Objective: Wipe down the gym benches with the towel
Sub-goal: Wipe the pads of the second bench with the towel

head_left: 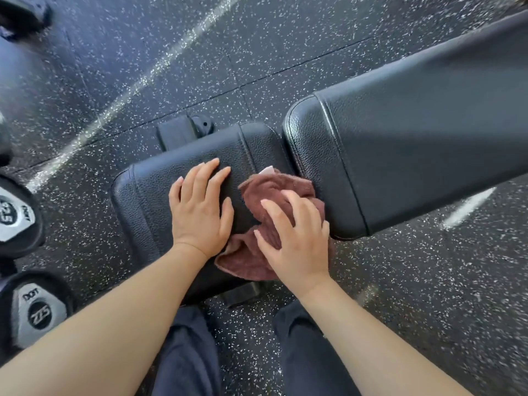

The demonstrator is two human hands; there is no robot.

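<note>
A black padded gym bench fills the middle of the head view, with a short seat pad and a long back pad running up to the right. A crumpled brown towel lies on the seat pad, close to the gap between the two pads. My right hand presses down on the towel with its fingers spread. Flat on the bare seat pad just left of the towel rests my left hand, fingers apart and holding nothing.
Two dumbbell ends marked 22.5 sit at the left edge. Black speckled rubber floor surrounds the bench. A bench frame foot shows behind the seat pad. My dark-trousered legs stand at the bench's near side.
</note>
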